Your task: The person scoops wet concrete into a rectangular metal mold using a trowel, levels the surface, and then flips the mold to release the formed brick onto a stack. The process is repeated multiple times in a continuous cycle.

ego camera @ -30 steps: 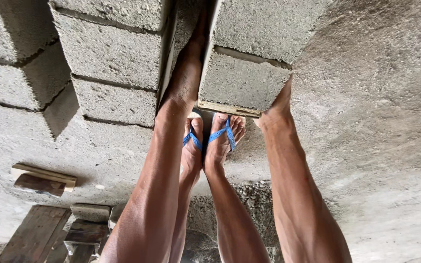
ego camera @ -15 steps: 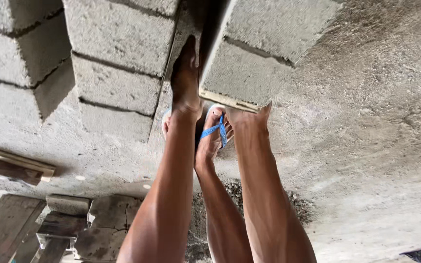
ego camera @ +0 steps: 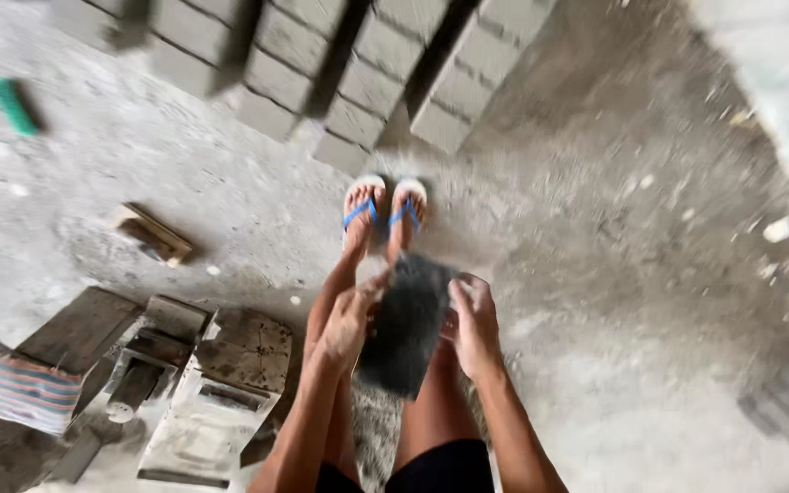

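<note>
Both hands grip a dark flat board [ego camera: 408,321] by its side edges, the left hand [ego camera: 351,321] and right hand [ego camera: 474,321] with fingers curled round it, holding it upright above the knees. I judge this a carrying step; setting it down calls for a level spot. Beyond the hands stand rows of grey concrete blocks [ego camera: 367,64], blurred and cut off at the top; the board's surface is hard to make out.
</note>
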